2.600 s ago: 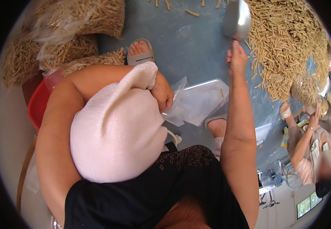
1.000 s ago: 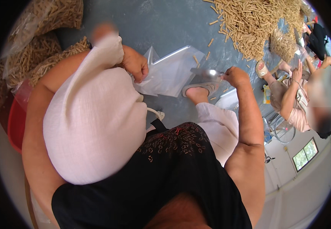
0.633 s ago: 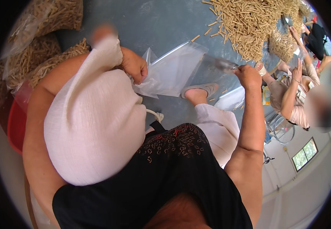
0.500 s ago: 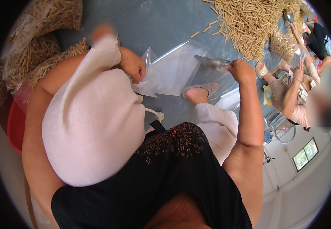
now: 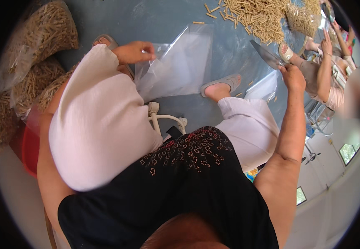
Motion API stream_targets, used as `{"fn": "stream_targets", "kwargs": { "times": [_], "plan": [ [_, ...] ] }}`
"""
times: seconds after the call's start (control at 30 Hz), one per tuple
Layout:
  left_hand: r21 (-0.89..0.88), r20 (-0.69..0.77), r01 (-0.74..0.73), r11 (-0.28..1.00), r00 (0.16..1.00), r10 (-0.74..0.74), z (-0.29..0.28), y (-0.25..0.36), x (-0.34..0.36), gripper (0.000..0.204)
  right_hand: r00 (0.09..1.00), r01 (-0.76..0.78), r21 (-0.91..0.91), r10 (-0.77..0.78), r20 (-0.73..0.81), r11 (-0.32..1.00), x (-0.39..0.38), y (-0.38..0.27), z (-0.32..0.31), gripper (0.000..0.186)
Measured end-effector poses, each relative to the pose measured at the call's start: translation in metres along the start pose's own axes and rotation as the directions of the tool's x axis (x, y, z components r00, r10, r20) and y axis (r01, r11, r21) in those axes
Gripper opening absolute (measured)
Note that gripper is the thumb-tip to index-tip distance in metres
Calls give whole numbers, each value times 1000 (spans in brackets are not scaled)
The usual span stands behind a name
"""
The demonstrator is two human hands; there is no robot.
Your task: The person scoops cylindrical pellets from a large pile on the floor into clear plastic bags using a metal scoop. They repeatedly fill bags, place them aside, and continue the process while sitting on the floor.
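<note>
My right hand (image 5: 293,77) is closed around the handle of a shiny metal scoop (image 5: 267,55), held out to the right above the floor with its blade toward the pile. The blade looks bare. My left hand (image 5: 137,52) reaches past my left knee, its fingers pinched at the upper left edge of a clear plastic bag (image 5: 184,62). This bag is flat, holds nothing visible and spreads between my feet. Beyond it lies a large heap of short tan sticks (image 5: 256,14), with a few loose sticks (image 5: 211,12) at its near left side.
Filled clear bags of sticks (image 5: 49,27) are stacked at the left, near a red tub (image 5: 30,151). More flat plastic bags (image 5: 263,87) lie beside my right foot (image 5: 221,88). A co-worker (image 5: 333,70) sits at the right near another filled bag (image 5: 302,20).
My right hand has moved right with the scoop, whose blade now tilts up more. My left hand has risen slightly along the bag edge. The whole view has shifted a little.
</note>
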State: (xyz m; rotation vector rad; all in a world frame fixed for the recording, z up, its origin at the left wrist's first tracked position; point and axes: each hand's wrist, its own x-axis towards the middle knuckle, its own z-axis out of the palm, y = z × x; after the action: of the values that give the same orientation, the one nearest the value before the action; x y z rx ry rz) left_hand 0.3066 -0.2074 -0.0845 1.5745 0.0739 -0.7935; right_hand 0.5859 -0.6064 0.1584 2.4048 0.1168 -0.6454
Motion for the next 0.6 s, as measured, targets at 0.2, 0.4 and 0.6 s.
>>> {"fn": "stream_targets", "kwargs": {
  "times": [0.2, 0.4, 0.6],
  "plan": [
    [57, -610, 268, 962, 772, -179, -53, -47, -34, 41, 989, -99, 133, 113, -100, 986, -49, 109, 2, 39],
    [151, -550, 352, 924, 806, -217, -104, 132, -89, 35, 970, 99, 327, -19, -241, 940, -103, 92, 9, 37],
    [905, -29, 246, 346, 849, -528, -15, 277, 47, 51, 924, 214, 453, -28, -381, 865, -167, 77, 2, 31]
  ]
}}
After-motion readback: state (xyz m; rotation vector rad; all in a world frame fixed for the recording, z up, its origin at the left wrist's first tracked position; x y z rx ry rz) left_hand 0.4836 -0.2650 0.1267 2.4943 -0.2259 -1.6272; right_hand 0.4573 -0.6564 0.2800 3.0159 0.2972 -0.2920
